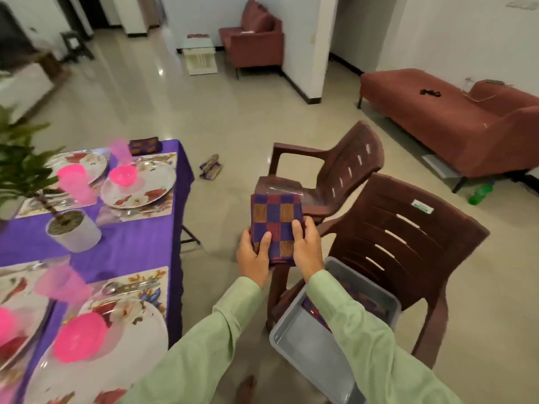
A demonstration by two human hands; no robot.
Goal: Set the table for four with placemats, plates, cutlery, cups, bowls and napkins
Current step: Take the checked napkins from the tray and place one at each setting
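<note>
At frame centre, my left hand [253, 259] and right hand [306, 248] pinch a folded checked napkin [275, 225], thumbs on top, keeping it neat for placing.

I'm in a home's living-dining room: rust sofa [455, 123] at two o'clock, armchair [253, 42] at twelve, laid dining table [140, 240] at nine.

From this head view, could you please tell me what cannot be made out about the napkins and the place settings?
- Napkins in the grey tray: the right sleeve covers most of them, so no count.
- Near-left setting: cut off by the left edge.
- Cutlery on the near placemat: blurred, pieces unclear.
- Far-left plate: partly behind the plant and pink cups.
- Folded napkin held in both hands: fingers hide its lower edge.
</note>
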